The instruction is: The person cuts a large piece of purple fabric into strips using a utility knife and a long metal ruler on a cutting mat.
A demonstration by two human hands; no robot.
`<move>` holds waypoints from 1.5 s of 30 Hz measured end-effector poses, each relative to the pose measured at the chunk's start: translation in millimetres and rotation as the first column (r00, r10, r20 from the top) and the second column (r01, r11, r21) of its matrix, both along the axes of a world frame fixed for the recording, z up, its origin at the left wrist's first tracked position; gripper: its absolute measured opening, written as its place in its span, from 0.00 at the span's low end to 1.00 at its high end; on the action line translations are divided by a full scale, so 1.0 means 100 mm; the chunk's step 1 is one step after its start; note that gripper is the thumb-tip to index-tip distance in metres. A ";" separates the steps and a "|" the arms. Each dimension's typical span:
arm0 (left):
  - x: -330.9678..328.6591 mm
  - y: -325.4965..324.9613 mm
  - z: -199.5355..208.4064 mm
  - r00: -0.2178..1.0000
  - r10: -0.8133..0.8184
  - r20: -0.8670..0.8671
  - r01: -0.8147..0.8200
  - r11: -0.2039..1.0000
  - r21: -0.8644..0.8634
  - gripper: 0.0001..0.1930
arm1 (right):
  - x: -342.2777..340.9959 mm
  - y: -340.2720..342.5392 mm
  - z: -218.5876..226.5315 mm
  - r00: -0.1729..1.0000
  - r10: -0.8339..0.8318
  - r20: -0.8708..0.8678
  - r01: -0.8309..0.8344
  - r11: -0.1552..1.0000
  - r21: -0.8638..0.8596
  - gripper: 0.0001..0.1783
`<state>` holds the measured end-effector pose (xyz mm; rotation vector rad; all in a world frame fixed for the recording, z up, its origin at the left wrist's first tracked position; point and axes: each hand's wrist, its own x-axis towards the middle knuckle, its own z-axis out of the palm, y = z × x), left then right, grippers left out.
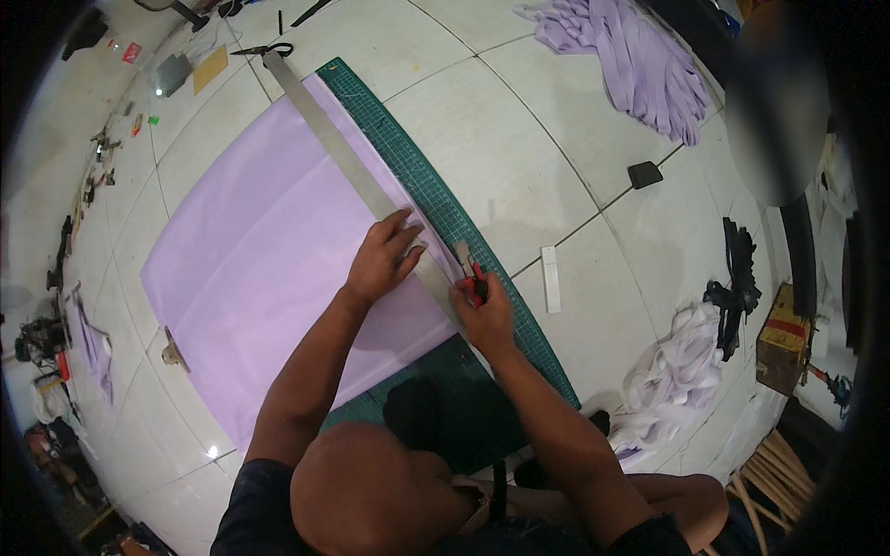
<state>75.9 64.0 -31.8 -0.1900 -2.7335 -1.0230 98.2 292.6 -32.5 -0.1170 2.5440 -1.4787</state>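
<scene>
A folded sheet of lilac fabric (269, 250) lies over a green cutting mat (436, 208), whose gridded strip shows along the fabric's right side. A long metal ruler (338, 148) rests on the fabric close to that edge. My left hand (385, 255) lies on the ruler with its fingers spread, pressing it down. In my right hand (487, 315) is a red-handled cutter (475, 285), gripped beside the ruler's near end; its metal head (463, 248) is over the fabric edge and mat. My fingers hide part of its handle.
Black scissors (269, 49) lie at the ruler's far end. A metal clip (172, 350) grips the fabric's left edge. Lilac strips (640, 65) are heaped far right, with pale scraps (681, 371) near right. A white strip (552, 280) and a black block (644, 174) lie on the tiles.
</scene>
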 end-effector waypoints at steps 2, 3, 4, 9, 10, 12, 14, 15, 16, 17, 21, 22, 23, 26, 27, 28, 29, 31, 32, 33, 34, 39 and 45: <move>-0.03 0.00 0.02 0.999 -0.001 -0.053 -0.002 0.999 -0.044 0.18 | 0.00 0.00 0.02 1.000 0.001 0.026 -0.001 1.000 0.019 0.16; -0.04 0.00 0.03 0.997 -0.002 -0.079 -0.004 0.998 -0.066 0.18 | 0.00 0.00 0.02 0.999 0.004 0.044 -0.005 1.000 0.011 0.16; -0.05 0.01 0.04 0.998 -0.006 -0.057 0.002 0.998 -0.064 0.18 | 0.00 0.01 0.02 0.998 0.008 0.062 -0.008 1.000 0.003 0.16; -0.04 0.01 0.03 1.000 -0.010 -0.007 0.010 0.999 -0.048 0.18 | -0.01 0.03 0.02 0.998 0.039 0.052 -0.042 0.997 0.058 0.17; -0.04 0.00 0.01 1.000 -0.009 -0.011 0.009 0.999 -0.043 0.18 | 0.00 0.02 0.02 0.997 0.036 0.061 -0.040 0.997 0.068 0.17; -0.04 -0.01 -0.03 1.000 -0.010 -0.022 0.010 0.999 -0.032 0.18 | 0.00 0.01 0.04 0.996 0.014 0.085 -0.018 0.999 0.041 0.17; -0.03 -0.02 -0.06 0.999 0.003 -0.033 -0.004 0.999 -0.033 0.17 | -0.01 0.00 0.07 0.993 -0.019 0.120 0.024 0.999 -0.036 0.18; -0.02 -0.02 -0.07 0.999 0.009 -0.039 -0.011 0.999 -0.034 0.17 | -0.02 0.00 0.09 0.988 -0.041 0.147 0.047 0.998 -0.035 0.18; -0.02 -0.03 -0.08 1.000 0.012 -0.005 -0.012 1.000 -0.013 0.17 | -0.03 0.00 0.11 0.983 -0.064 0.174 0.070 0.997 -0.033 0.19; -0.01 -0.03 -0.08 0.999 0.013 0.029 -0.013 1.000 0.009 0.17 | -0.04 0.02 0.11 0.976 -0.087 0.201 0.095 0.995 -0.029 0.19; -0.01 -0.02 -0.09 0.998 0.024 0.051 -0.026 0.999 0.037 0.17 | -0.06 0.03 0.15 0.981 -0.073 0.178 0.091 0.991 -0.095 0.21; 0.00 -0.03 -0.09 0.998 0.023 0.055 -0.025 0.999 0.037 0.17 | -0.05 0.03 0.17 0.980 -0.069 0.185 0.087 0.992 -0.092 0.21; -0.01 -0.03 -0.09 0.998 0.021 0.057 -0.024 0.999 0.038 0.17 | -0.06 0.04 0.18 0.980 -0.067 0.189 0.085 0.992 -0.088 0.21; -0.01 -0.04 -0.09 0.997 0.020 0.069 -0.024 0.998 0.056 0.16 | -0.07 0.03 0.16 0.982 -0.062 0.178 0.079 0.993 -0.093 0.22; 0.00 -0.05 -0.08 0.997 0.022 0.077 -0.027 0.998 0.064 0.16 | -0.07 0.01 0.18 0.979 -0.063 0.195 0.076 0.995 -0.061 0.22; 0.00 -0.05 -0.09 0.999 0.029 0.023 -0.031 0.999 0.045 0.16 | -0.08 0.00 0.20 0.975 -0.064 0.211 0.072 0.997 -0.030 0.22; -0.02 -0.02 -0.09 0.999 0.033 -0.033 -0.032 0.999 0.030 0.15 | -0.10 0.01 0.23 0.972 -0.069 0.223 0.070 0.998 0.006 0.23; -0.04 0.01 -0.09 0.998 0.028 -0.057 -0.027 0.999 0.020 0.16 | -0.13 0.05 0.11 0.965 -0.087 0.245 0.093 0.996 -0.012 0.23; -0.03 -0.01 -0.09 1.000 0.023 -0.020 -0.023 1.000 0.020 0.16 | -0.14 0.03 0.10 0.961 -0.092 0.261 0.102 0.995 -0.025 0.23; -0.01 -0.03 -0.10 1.000 0.018 0.016 -0.019 1.000 0.020 0.17 | -0.14 0.02 0.11 0.962 -0.089 0.258 0.100 0.995 -0.029 0.23; 0.00 -0.04 -0.10 1.000 0.023 0.008 -0.023 1.000 0.018 0.17 | -0.14 0.02 0.12 0.963 -0.087 0.254 0.099 0.995 -0.034 0.23; 0.00 -0.02 -0.11 0.999 0.032 -0.022 -0.031 0.999 0.027 0.17 | -0.16 0.06 0.12 0.968 -0.089 0.234 0.098 0.995 -0.026 0.22; 0.00 0.00 -0.09 0.999 0.044 0.009 -0.044 0.998 0.040 0.17 | -0.18 0.08 0.03 0.981 -0.109 0.160 0.104 0.994 0.038 0.18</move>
